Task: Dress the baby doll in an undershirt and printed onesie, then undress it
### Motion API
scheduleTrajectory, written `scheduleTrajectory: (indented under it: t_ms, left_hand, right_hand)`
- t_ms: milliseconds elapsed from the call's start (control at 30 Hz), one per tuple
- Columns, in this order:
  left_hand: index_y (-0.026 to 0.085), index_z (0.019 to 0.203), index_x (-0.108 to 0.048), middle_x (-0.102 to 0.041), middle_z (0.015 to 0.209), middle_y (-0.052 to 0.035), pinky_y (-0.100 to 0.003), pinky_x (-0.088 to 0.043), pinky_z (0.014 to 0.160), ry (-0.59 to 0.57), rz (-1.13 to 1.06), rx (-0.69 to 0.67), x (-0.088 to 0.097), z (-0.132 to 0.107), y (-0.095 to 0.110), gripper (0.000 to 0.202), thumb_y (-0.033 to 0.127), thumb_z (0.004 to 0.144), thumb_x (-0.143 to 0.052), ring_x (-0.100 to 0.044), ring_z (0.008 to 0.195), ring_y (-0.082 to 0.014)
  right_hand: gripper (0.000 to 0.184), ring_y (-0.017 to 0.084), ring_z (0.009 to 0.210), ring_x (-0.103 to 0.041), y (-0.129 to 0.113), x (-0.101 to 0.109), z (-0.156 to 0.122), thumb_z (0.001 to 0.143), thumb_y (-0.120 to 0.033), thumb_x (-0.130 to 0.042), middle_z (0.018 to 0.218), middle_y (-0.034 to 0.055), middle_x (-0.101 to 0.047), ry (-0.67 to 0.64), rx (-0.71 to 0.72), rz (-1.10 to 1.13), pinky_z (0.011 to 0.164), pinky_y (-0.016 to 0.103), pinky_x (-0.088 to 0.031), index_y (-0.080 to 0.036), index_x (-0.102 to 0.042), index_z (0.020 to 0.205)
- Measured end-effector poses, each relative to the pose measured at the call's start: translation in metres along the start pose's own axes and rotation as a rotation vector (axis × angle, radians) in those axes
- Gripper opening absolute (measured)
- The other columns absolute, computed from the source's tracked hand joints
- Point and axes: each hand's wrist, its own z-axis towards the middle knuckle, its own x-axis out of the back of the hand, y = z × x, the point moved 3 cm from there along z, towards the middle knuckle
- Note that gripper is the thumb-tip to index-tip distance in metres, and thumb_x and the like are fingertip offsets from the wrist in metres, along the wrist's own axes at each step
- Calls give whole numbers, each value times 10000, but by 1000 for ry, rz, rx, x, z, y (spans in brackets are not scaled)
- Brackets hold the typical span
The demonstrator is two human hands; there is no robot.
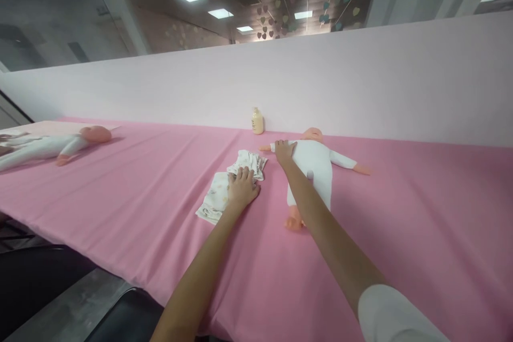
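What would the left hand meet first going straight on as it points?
The left hand would likely meet the crumpled cloth right ahead; beyond, the bottle seems roughly in line, though depth is unclear.

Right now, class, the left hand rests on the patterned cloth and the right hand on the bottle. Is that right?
One slip: the head view shows the right hand on the doll, not the bottle. The left hand is on the patterned cloth.
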Motion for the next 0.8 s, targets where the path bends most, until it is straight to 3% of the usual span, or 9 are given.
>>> scheduleTrajectory:
  t_ms: [200,333,467,567,633,700,800]
  left_hand:
    - [152,1374,-382,-353,1469,-133,-561,-215,1058,23,-18,-13,-5,-1,-2,599,425,841,-385,-264,1362,-309]
    - [123,1400,-338,-312,1487,-149,-538,-213,1069,53,-22,-6,-3,0,1,639,411,832,-403,-260,1365,-310]
    - [75,1408,-304,-284,1496,-167,-466,-167,1117,117,-73,39,11,-6,5,631,382,861,-378,-260,1373,-273]
    - [105,1374,-355,-357,1455,-169,-512,-181,1103,174,-129,212,27,-19,-7,562,398,896,-321,-311,1343,-291]
    - [109,1326,-411,-380,1426,-204,-577,-243,1045,107,-152,383,34,-31,-22,561,447,882,-359,-350,1307,-354]
    - [81,1303,-423,-428,1364,-252,-590,-324,976,-53,-200,495,37,-42,-38,657,525,821,-460,-417,1240,-410]
    - [71,1345,-355,-484,1295,-272,-530,-415,911,-229,-336,532,39,-55,-56,868,641,720,-550,-488,1169,-428]
  right_hand:
    - [514,292,1350,-220,-4,0,-17,891,-71,-327,1460,246,-273,-89,4,8,1064,535,-150,-20,-284,1401]
    - [543,295,1308,-297,-1,23,-59,871,-142,-358,1438,201,-337,-29,118,40,1033,503,-237,-83,-288,1406]
    - [537,303,1222,-393,24,58,-151,861,-253,-416,1356,195,-437,1,369,33,1009,474,-269,-102,-344,1371]
    - [498,292,1126,-486,60,78,-236,868,-268,-403,1264,189,-521,-77,479,57,948,438,-343,-97,-397,1336]
    - [450,272,1128,-512,90,88,-289,875,-287,-393,1260,148,-545,-162,482,122,937,425,-380,-145,-446,1299]
    - [472,268,1189,-496,119,98,-333,872,-339,-420,1320,112,-521,-226,399,183,988,448,-372,-199,-433,1323]
    - [501,280,1211,-494,156,113,-388,861,-417,-450,1331,97,-522,-215,176,302,987,469,-405,-228,-445,1326]
